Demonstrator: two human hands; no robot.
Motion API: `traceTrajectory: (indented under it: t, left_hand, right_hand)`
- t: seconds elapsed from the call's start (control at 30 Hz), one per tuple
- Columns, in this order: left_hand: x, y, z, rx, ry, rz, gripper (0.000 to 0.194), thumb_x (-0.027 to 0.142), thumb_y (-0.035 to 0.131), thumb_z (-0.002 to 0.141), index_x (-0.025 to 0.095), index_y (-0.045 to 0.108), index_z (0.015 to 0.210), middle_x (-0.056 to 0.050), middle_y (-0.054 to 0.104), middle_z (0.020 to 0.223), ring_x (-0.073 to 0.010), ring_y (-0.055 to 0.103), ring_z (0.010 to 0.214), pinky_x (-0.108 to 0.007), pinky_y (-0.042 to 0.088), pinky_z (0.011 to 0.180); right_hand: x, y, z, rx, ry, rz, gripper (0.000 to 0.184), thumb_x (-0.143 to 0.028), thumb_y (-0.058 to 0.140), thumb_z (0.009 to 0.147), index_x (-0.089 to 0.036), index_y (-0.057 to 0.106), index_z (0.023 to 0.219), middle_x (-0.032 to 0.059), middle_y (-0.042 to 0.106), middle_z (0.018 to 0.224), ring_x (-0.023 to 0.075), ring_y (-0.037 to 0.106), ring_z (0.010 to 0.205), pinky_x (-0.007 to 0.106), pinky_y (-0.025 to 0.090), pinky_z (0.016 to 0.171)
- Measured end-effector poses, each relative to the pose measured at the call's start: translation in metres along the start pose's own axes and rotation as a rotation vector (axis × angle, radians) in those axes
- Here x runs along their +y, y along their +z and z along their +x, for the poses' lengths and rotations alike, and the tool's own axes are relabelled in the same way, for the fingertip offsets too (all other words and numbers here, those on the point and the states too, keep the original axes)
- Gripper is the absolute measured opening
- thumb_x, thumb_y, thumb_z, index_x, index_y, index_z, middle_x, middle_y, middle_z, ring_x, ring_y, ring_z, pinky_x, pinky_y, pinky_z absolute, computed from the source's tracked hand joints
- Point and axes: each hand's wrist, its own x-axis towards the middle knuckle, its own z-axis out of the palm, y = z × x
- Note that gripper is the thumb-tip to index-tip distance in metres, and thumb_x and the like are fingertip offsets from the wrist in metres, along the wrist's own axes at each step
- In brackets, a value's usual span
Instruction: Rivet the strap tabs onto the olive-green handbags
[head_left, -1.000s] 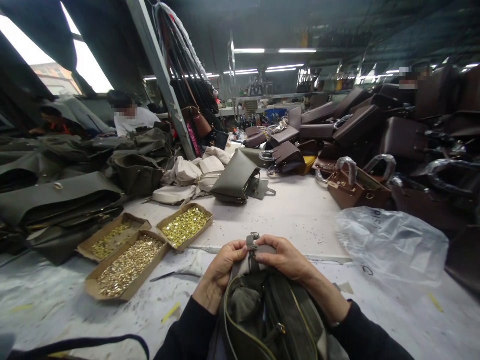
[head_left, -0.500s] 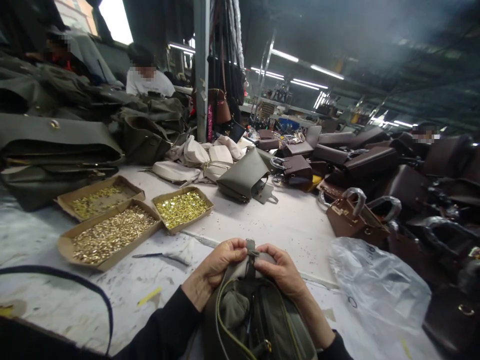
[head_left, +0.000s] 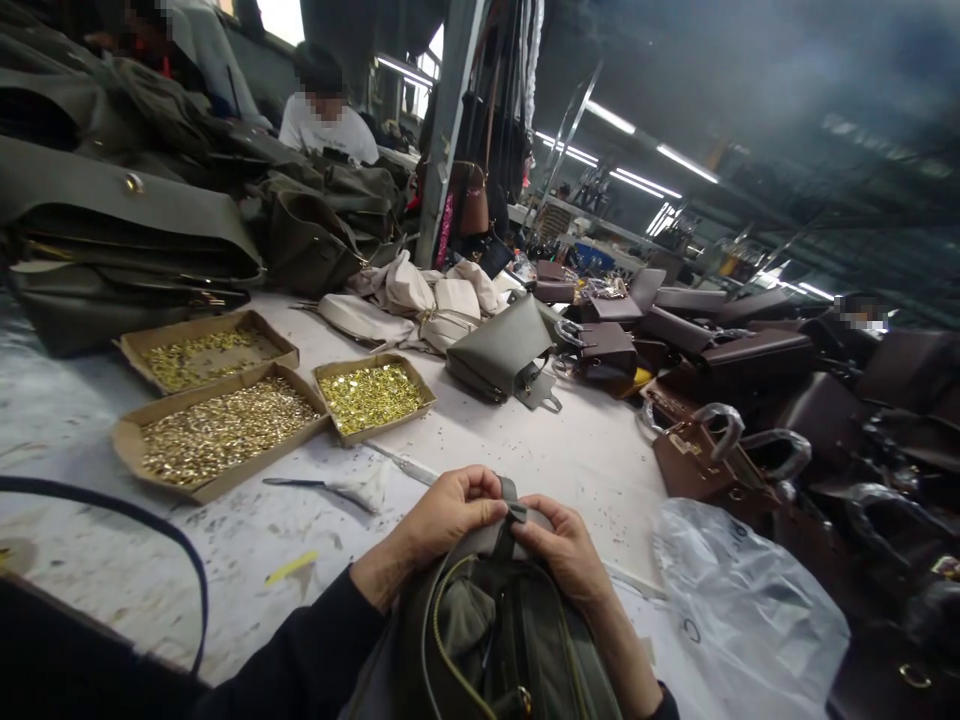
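An open olive-green handbag with a gold zipper lies at the table's near edge in front of me. My left hand and my right hand both pinch its top edge, on either side of a small strap tab with a metal buckle. Both hands' fingers are curled tight on the bag material. Dark sleeves cover both my forearms.
Three cardboard trays of small gold fittings sit to the left, with a thin tool beside them. A grey-green bag lies mid-table, cream bags behind it, brown bags and a plastic sheet on the right. Olive bags are stacked left; people sit at the back.
My view has swung left and tilted. Both hands stay pinched on the bag's top edge, and the buckle tab has sunk lower between my fingers.
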Motion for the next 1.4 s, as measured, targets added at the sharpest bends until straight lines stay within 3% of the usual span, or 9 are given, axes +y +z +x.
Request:
traceTrajectory:
  t: [0.17,0.4,0.57,0.67,0.8,1.07,1.2,1.3,1.4]
  left_hand:
    - [0.002,0.000,-0.003,0.030,0.072,0.122,0.021,0.030,0.080,0.072,0.015,0.065,0.073,0.002,0.056,0.068,-0.0121,0.045,0.067,-0.022,0.033,0.060]
    - [0.005,0.000,-0.008,0.104,0.062,0.139,0.049,0.059,0.081,0.063,0.014,0.064,0.072,-0.002,0.059,0.068,-0.0127,0.046,0.061,-0.025,0.035,0.060]
    - [0.019,-0.005,-0.039,0.301,0.166,0.314,0.034,0.051,0.073,0.080,0.017,0.068,0.077,-0.002,0.060,0.070,-0.0156,0.049,0.063,-0.028,0.036,0.063]
    - [0.025,-0.027,-0.065,0.545,0.222,0.719,0.019,0.040,0.073,0.084,0.021,0.075,0.086,-0.004,0.065,0.070,-0.0208,0.056,0.069,-0.029,0.036,0.069]
    - [0.033,-0.067,-0.089,0.853,-0.034,1.272,0.032,0.046,0.066,0.088,0.025,0.071,0.112,-0.007,0.070,0.073,-0.0296,0.066,0.081,-0.032,0.038,0.077]
    - [0.040,-0.074,-0.091,0.619,-0.337,1.642,0.035,0.046,0.038,0.100,0.025,0.064,0.088,-0.010,0.073,0.078,-0.0330,0.069,0.082,-0.033,0.038,0.070]
    - [0.032,-0.073,-0.101,0.558,-0.293,1.718,0.034,0.047,0.041,0.097,0.025,0.057,0.077,-0.005,0.072,0.081,-0.0278,0.069,0.080,-0.031,0.039,0.068]
    - [0.030,-0.082,-0.107,0.612,-0.229,1.608,0.024,0.042,0.053,0.088,0.024,0.057,0.073,-0.001,0.068,0.071,-0.0247,0.065,0.073,-0.030,0.040,0.068]
    - [0.042,-0.076,-0.110,0.655,-0.082,1.140,0.030,0.050,0.070,0.074,0.023,0.057,0.079,0.001,0.064,0.068,-0.0218,0.063,0.067,-0.028,0.044,0.063]
  right_hand:
    - [0.002,0.000,-0.003,-0.024,0.021,0.048,0.046,-0.054,0.090,0.067,-0.017,0.074,0.089,0.0005,0.068,0.073,0.0137,0.057,0.063,0.023,0.044,0.060]
    - [0.008,-0.007,-0.007,-0.098,0.071,0.034,0.045,-0.052,0.086,0.073,-0.020,0.075,0.103,0.0044,0.073,0.083,0.0222,0.065,0.073,0.029,0.051,0.065]
    - [0.005,-0.009,-0.010,-0.138,0.102,0.091,0.046,-0.051,0.087,0.072,-0.021,0.075,0.104,0.0049,0.073,0.082,0.0227,0.066,0.072,0.029,0.053,0.065]
    - [0.005,-0.011,-0.010,-0.157,0.103,0.133,0.046,-0.051,0.087,0.071,-0.021,0.075,0.105,0.0048,0.073,0.082,0.0228,0.066,0.072,0.030,0.052,0.064]
    - [0.004,-0.012,-0.009,-0.193,0.063,0.129,0.042,-0.053,0.085,0.073,-0.020,0.074,0.097,0.0036,0.072,0.081,0.0193,0.063,0.070,0.026,0.048,0.063]
    - [-0.001,-0.014,-0.004,-0.130,-0.023,0.258,0.048,-0.054,0.089,0.064,-0.015,0.073,0.088,0.0006,0.067,0.073,0.0135,0.055,0.062,0.025,0.040,0.060]
    - [0.006,-0.016,0.002,-0.117,-0.073,0.285,0.046,-0.053,0.088,0.064,-0.015,0.073,0.085,-0.0007,0.065,0.069,0.0125,0.053,0.063,0.024,0.038,0.061]
    - [0.009,-0.013,0.006,-0.118,-0.052,0.326,0.046,-0.052,0.089,0.061,-0.015,0.072,0.082,-0.0013,0.064,0.068,0.0126,0.053,0.062,0.024,0.038,0.060]
    - [0.009,-0.010,0.008,-0.131,-0.034,0.353,0.043,-0.049,0.089,0.059,-0.016,0.071,0.080,-0.0024,0.063,0.065,0.0123,0.052,0.060,0.024,0.037,0.059]
